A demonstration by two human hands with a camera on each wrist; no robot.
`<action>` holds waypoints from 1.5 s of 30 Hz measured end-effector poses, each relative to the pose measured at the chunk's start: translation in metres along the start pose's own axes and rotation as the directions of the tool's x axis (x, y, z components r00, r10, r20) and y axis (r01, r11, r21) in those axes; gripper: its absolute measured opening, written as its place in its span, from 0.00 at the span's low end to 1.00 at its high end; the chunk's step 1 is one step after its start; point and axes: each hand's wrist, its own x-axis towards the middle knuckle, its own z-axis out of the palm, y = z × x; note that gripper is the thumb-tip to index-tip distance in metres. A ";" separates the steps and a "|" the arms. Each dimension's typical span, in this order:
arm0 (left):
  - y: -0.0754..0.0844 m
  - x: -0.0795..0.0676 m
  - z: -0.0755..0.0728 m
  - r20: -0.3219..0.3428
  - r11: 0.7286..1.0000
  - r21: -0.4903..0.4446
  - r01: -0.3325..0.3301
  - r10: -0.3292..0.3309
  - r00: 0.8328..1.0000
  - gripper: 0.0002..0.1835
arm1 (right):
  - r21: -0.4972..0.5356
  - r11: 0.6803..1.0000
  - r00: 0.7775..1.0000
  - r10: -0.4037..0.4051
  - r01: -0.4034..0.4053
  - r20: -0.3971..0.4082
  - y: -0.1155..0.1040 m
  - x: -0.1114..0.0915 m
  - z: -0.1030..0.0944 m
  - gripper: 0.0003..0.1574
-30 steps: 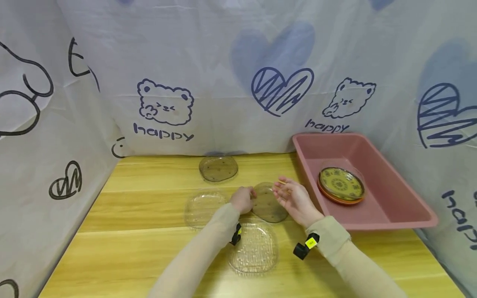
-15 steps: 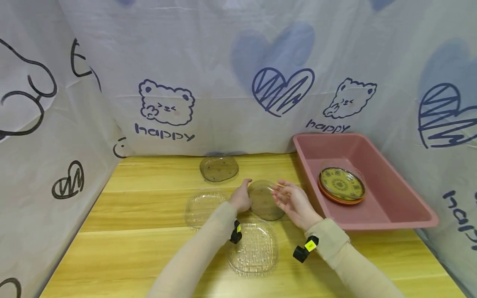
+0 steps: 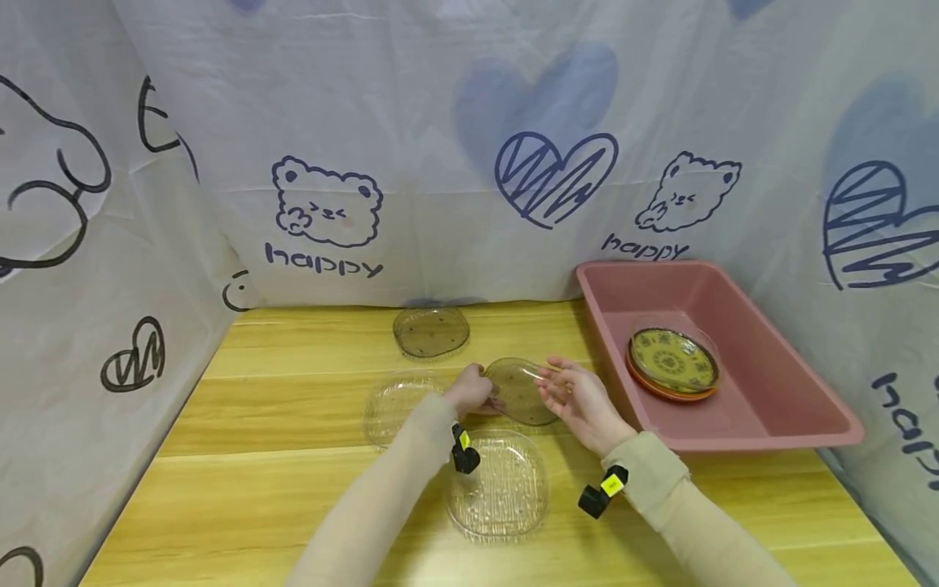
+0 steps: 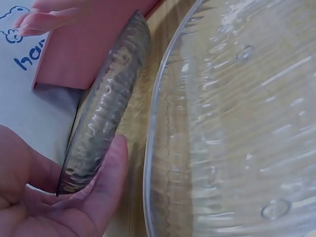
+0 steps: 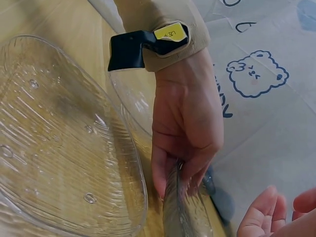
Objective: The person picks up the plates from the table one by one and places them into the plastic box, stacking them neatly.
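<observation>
A smoky grey, clear plate with a ribbed side [image 3: 522, 393] is held tilted above the table in the head view. My left hand [image 3: 471, 390] grips its left edge. In the left wrist view the thumb and fingers of that hand [image 4: 64, 197] pinch the lower end of the plate [image 4: 108, 108]. Close by the plate's right side is my right hand [image 3: 583, 401], its fingers loosely bent. The right wrist view shows this hand [image 5: 271, 217] apart from the plate [image 5: 173, 212].
Two colourless ribbed plates, one nearer [image 3: 499, 493] and one farther left [image 3: 396, 408], lie on the wooden table [image 3: 242, 489]. Another smoky plate [image 3: 431, 333] lies at the back. On the right, a pink tub [image 3: 778, 408] contains stacked plates, a yellow patterned one [image 3: 671, 359] uppermost.
The smoky plate has risen slightly and changed its tilt. My left hand has shifted a little left and taken a new hold on its edge. The right hand has hardly moved.
</observation>
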 end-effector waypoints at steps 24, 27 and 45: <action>0.009 -0.023 -0.023 -0.103 0.991 -0.007 -0.136 0.135 0.986 0.30 | -0.369 0.889 0.953 -0.301 0.271 -0.025 0.015 0.010 0.016 0.26; 0.011 -0.027 -0.025 -0.141 0.986 -0.050 -0.160 0.151 0.978 0.31 | -0.456 0.823 0.928 -0.373 0.340 0.018 0.017 0.011 0.018 0.28; 0.025 -0.049 -0.025 -0.279 0.924 -0.289 -0.252 0.170 0.945 0.25 | -0.646 0.627 0.850 -0.523 0.436 0.065 0.016 0.017 0.018 0.36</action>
